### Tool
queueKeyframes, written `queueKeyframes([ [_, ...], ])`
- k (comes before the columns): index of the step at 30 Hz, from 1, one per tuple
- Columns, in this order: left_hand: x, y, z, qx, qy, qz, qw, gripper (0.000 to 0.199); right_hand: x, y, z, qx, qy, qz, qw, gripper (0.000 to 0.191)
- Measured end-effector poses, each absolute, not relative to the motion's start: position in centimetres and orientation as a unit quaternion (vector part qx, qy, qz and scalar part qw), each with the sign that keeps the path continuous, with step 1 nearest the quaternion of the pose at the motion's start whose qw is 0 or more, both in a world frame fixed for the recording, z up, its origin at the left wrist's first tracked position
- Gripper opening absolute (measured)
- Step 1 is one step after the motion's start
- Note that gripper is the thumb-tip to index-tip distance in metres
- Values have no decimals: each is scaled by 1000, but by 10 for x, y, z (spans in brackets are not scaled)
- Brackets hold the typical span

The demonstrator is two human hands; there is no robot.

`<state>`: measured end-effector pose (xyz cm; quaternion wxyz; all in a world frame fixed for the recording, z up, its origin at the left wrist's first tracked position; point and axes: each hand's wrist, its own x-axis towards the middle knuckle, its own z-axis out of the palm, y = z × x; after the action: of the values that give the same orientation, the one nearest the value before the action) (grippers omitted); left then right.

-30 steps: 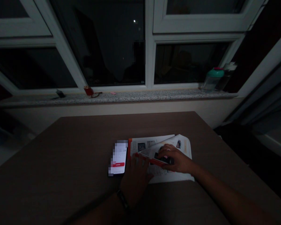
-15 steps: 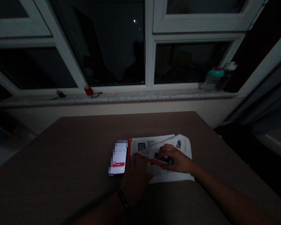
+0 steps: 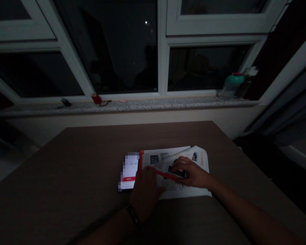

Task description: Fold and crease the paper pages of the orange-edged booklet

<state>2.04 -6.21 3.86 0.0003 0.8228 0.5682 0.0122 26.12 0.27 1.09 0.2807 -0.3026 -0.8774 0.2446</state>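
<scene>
A printed magazine or booklet (image 3: 193, 192) lies on the table, with a page folded over diagonally and a red strip along the fold. My left hand (image 3: 145, 192) rests palm down at its left side, fingers stretched out onto the red-edged corner. Curled over the fold, my right hand (image 3: 192, 173) grips a small dark object (image 3: 181, 173) with a rounded greyish end; its kind is too dim to make out. A lit phone (image 3: 129, 172) with a red bar on its screen lies left of the pages, partly behind my left hand.
The brown table (image 3: 73, 163) reaches to the wall under a window. On the speckled sill (image 3: 148, 104) stand a small red item (image 3: 96, 99), a dark item (image 3: 65, 102) and a teal-lidded bottle (image 3: 233, 85) beside another clear bottle (image 3: 247, 81).
My left hand has shifted slightly left, its fingers drawn closer together, and covers a bit more of the phone. My right hand is nearly still on the dark object.
</scene>
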Motion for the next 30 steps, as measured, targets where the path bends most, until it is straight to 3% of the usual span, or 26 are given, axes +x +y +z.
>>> queueKeyframes([
  [13,19,-57,42,827,560,46,14,41,261,2,12,-300,-878,239,285,32],
  [30,22,-59,41,833,552,21,23,55,261,1,13,-293,-885,229,280,29],
])
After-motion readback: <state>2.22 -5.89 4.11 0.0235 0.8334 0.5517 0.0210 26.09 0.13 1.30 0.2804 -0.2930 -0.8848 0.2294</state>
